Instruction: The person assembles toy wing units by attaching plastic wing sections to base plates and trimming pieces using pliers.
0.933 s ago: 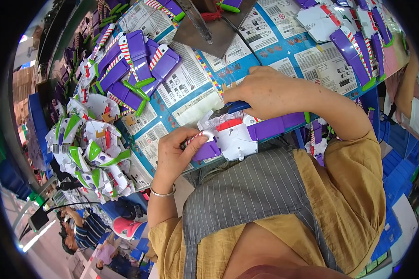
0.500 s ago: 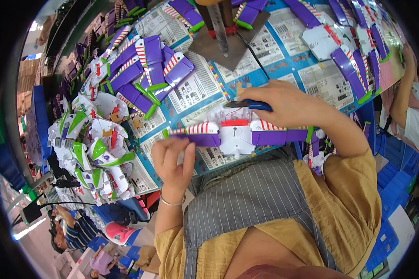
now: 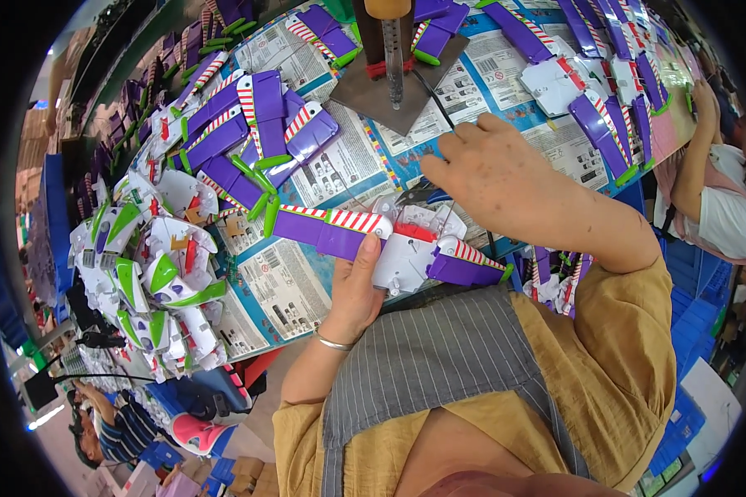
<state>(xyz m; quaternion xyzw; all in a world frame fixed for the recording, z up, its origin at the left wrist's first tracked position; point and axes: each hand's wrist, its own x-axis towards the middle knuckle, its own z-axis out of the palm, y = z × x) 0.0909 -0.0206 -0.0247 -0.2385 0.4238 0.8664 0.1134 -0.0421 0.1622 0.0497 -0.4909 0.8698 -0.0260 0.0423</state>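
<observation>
A winged toy assembly [image 3: 404,258] with a white centre, red strip and purple wings tilts near the table's front edge. My left hand [image 3: 358,286] is closed on it, thumb on top at the base of the left wing. My right hand [image 3: 493,176] hovers beyond the assembly, above the table, its fingers curled downward; the fingertips are hidden, and I cannot see what they hold, if anything. Below it, behind the white centre, lies a dark hand tool with blue handles [image 3: 423,195], partly covered.
Purple wings [image 3: 261,108] with striped edges pile up at the far left. White-and-green shells [image 3: 153,290] heap nearer at left. A stand on a grey base plate [image 3: 398,99] is at the far middle. More winged assemblies [image 3: 597,124] lie at right; another person's arm [image 3: 695,157] shows beyond.
My left hand has moved right and taken hold of the assembly, which has turned clockwise. My right hand has risen off the dark tool, which it held earlier.
</observation>
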